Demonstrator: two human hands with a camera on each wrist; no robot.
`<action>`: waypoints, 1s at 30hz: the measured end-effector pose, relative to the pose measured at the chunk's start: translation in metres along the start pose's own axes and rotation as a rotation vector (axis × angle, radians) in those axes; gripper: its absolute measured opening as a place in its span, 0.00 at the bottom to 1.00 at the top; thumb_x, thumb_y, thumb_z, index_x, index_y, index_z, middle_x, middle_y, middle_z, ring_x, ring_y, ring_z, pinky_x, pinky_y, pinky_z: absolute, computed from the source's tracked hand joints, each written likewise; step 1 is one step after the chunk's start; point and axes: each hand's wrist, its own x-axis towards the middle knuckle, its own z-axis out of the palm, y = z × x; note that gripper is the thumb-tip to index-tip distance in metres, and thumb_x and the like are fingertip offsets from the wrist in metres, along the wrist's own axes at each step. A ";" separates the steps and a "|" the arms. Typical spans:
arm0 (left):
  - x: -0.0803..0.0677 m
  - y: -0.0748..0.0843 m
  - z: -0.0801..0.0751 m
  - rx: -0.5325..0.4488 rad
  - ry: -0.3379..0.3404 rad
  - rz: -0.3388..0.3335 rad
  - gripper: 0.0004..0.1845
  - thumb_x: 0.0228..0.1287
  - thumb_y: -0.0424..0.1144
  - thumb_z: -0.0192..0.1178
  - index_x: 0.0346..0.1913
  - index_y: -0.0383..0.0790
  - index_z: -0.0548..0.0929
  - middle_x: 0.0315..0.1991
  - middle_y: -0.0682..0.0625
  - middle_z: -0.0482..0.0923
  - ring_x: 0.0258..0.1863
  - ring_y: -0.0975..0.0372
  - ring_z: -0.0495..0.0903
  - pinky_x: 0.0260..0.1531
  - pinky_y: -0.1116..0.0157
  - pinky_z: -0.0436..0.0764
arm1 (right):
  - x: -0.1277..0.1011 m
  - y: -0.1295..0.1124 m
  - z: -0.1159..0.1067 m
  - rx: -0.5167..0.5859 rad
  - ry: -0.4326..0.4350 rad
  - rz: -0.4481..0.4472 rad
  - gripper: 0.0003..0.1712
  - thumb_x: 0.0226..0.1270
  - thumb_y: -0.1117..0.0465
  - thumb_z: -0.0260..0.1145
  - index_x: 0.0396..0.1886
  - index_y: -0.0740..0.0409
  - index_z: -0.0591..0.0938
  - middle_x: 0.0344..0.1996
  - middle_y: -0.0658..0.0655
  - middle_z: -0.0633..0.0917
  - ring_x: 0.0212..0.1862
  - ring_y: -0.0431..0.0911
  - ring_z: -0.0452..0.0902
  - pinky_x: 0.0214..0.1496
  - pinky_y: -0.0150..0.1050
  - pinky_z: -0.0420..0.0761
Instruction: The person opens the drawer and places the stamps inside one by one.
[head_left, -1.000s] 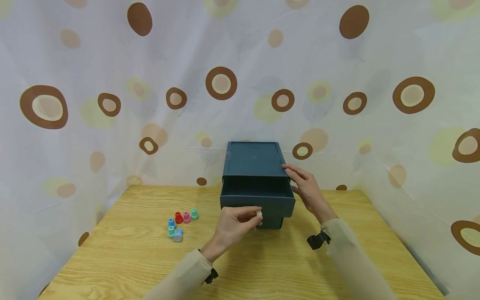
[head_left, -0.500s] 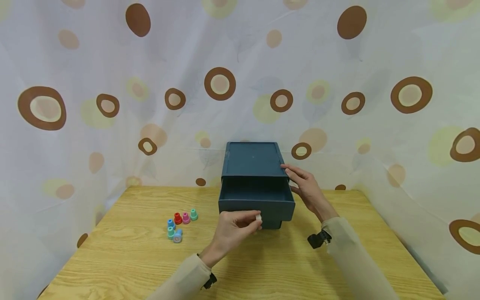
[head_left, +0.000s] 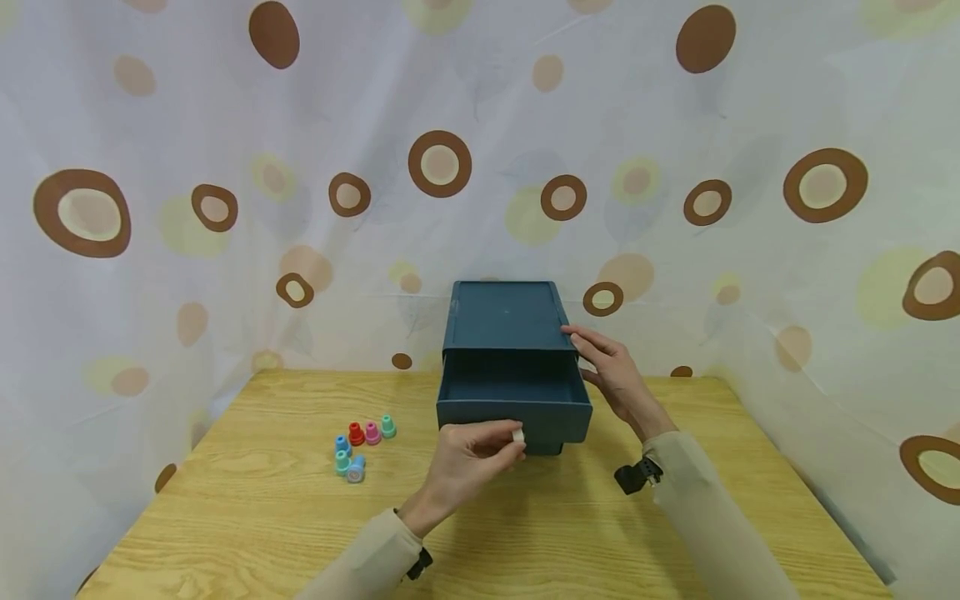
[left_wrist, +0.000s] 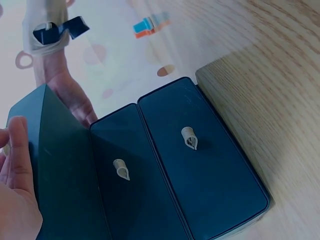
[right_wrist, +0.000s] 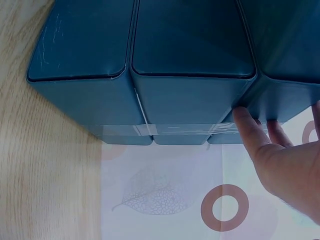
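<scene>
From my remote seat I start at the left: six small coloured stamps (head_left: 362,448) sit clustered on the wooden table (head_left: 247,508), untouched and well apart from the work. My left hand (head_left: 472,454) pinches the pale knob (head_left: 517,435) on the front of the top drawer (head_left: 513,400), fingers curled round it. I judge the drawer pulled most of the way out, and as far as the head view shows it has nothing inside. The blue drawer box (head_left: 504,321) stands at the table's back edge. My right hand (head_left: 611,371) lies flat against the box's right side, fingers straight, steadying it. A spotted curtain (head_left: 750,167) closes the scene behind and on both sides.
</scene>
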 end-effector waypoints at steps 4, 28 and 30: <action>0.001 0.000 0.000 0.020 -0.008 0.013 0.12 0.64 0.31 0.65 0.50 0.31 0.85 0.33 0.42 0.88 0.25 0.64 0.86 0.26 0.67 0.85 | 0.000 0.000 -0.001 -0.005 0.005 0.000 0.33 0.75 0.45 0.56 0.72 0.59 0.68 0.76 0.59 0.59 0.78 0.55 0.49 0.74 0.62 0.55; -0.019 0.001 -0.046 0.176 0.081 0.013 0.03 0.63 0.31 0.66 0.33 0.40 0.88 0.25 0.49 0.86 0.19 0.64 0.81 0.20 0.71 0.80 | 0.001 -0.002 0.001 0.009 0.018 0.008 0.34 0.75 0.44 0.56 0.71 0.59 0.68 0.75 0.60 0.61 0.78 0.55 0.50 0.74 0.62 0.55; -0.025 0.000 -0.053 0.189 0.103 0.008 0.05 0.63 0.30 0.65 0.31 0.42 0.88 0.23 0.50 0.85 0.19 0.66 0.81 0.19 0.71 0.79 | 0.001 -0.001 0.002 0.009 0.016 0.011 0.33 0.75 0.44 0.56 0.71 0.59 0.69 0.75 0.59 0.61 0.78 0.55 0.50 0.74 0.62 0.55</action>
